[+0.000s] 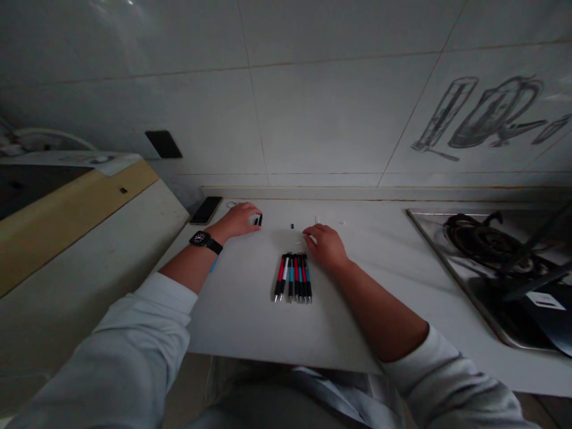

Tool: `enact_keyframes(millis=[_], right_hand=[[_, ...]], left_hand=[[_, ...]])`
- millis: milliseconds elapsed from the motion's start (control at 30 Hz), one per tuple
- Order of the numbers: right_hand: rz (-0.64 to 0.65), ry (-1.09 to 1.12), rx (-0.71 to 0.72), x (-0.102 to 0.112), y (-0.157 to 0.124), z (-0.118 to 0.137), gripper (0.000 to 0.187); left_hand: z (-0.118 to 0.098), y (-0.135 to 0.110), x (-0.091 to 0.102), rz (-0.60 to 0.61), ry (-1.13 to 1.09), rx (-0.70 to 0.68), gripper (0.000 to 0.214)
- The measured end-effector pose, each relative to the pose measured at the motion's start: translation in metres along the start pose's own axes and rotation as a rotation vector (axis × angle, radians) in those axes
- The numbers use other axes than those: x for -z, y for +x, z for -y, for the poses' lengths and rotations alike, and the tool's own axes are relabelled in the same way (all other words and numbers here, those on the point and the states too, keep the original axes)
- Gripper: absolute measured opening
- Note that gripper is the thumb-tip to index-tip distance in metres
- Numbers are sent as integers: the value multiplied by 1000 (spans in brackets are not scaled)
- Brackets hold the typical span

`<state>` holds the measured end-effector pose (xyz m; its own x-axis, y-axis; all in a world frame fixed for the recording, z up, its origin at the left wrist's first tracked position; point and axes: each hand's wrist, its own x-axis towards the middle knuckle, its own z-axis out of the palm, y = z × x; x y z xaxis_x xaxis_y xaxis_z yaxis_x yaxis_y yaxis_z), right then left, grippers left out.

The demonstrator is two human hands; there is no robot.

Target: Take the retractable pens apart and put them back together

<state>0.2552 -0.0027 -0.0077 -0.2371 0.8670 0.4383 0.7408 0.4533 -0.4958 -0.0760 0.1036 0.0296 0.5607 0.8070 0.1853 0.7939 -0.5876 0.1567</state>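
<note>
My left hand (239, 220) is at the back left of the white counter. Its thumb and fingertips curl around a small black tube-like pen part (260, 220), with another dark bit beside it. My right hand (327, 245) rests on the counter just behind the pens, fingers bent together; what they pinch, if anything, is too small to make out. A thin pale piece (317, 219) stands out behind its knuckles. In front lies a row of several click pens (291, 277) in red, white and blue with black grips. A tiny dark piece (292, 226) sits between my hands.
A phone (206, 210) lies at the back left beside a pale cabinet-like box (111, 250). Under my left wrist a blue piece (213, 265) shows. A gas stove (491, 238) is set in at right; a tiled wall (313, 119) rises behind.
</note>
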Motion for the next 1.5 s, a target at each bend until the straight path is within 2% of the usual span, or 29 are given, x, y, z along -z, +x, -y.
enact_keyframes(millis=[100, 300, 600, 733, 1033, 1167, 1300, 1400, 1500], right_hand=[[89, -154, 44, 0, -1, -2, 17], [183, -200, 62, -4, -3, 0, 15], [218, -179, 49, -10, 1, 0, 17], [216, -221, 6, -10, 4, 4, 25], [267, -314, -15, -10, 4, 11, 21], [218, -300, 4, -11, 3, 8, 21], [71, -191, -28, 1, 4, -6, 21], [-99, -110, -86, 22, 7, -31, 23], [-261, -109, -235, 47, 8, -66, 25]], left_hand=[[14, 5, -11, 55, 26, 7, 44], [26, 10, -19, 128, 53, -6, 50], [27, 13, -18, 191, 34, 20, 52], [28, 13, -17, 198, 23, 16, 51], [20, 12, -12, 224, 37, 24, 58], [-4, 8, -3, 77, 12, 47, 56], [-58, -1, -2, -118, -152, 8, 44], [-103, -13, -13, -184, -319, 18, 35], [-128, -27, -32, -199, -418, 59, 30]])
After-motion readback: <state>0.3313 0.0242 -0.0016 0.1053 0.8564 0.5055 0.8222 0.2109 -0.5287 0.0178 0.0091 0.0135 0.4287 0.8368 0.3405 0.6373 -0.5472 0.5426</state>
